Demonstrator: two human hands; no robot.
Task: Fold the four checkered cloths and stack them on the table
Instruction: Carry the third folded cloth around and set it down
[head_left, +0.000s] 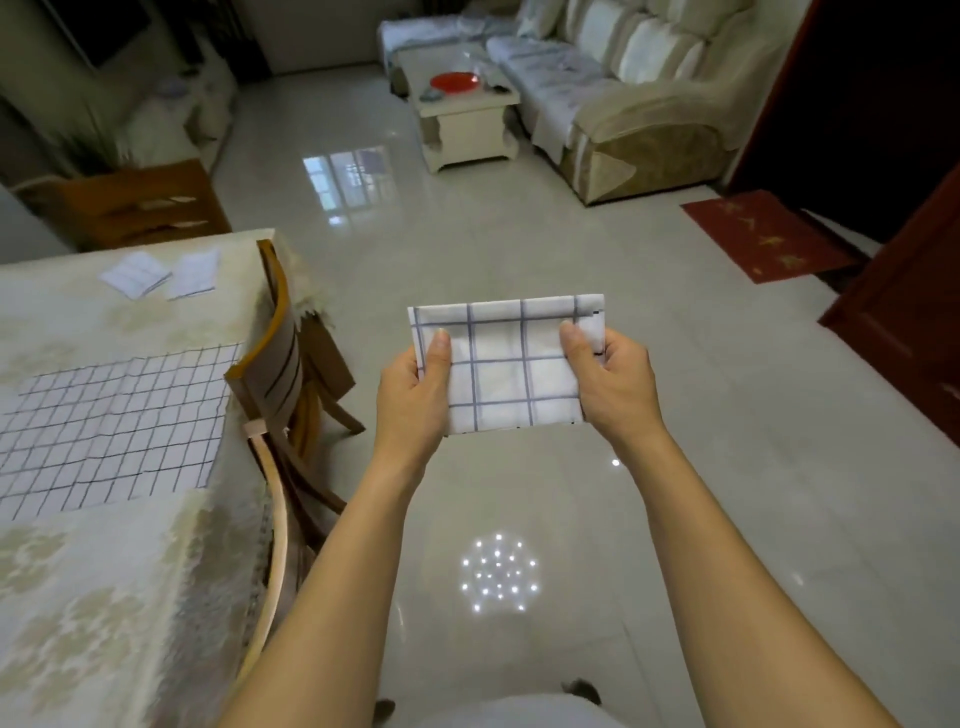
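Your left hand (415, 387) and right hand (615, 374) pinch a folded cloth (511, 369) by its short ends, long axis 9 to 3, above the floor (701, 519). The table (104, 597) lies at 9 o'clock, nearer your left hand, a spread cloth (114, 426) on it.

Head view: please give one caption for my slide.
The left hand and right hand hold a folded checkered cloth above the floor, beside the table.

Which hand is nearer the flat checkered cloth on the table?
Left. Both hold the folded cloth: left hand sits right of the flat checkered cloth, right hand farther right.
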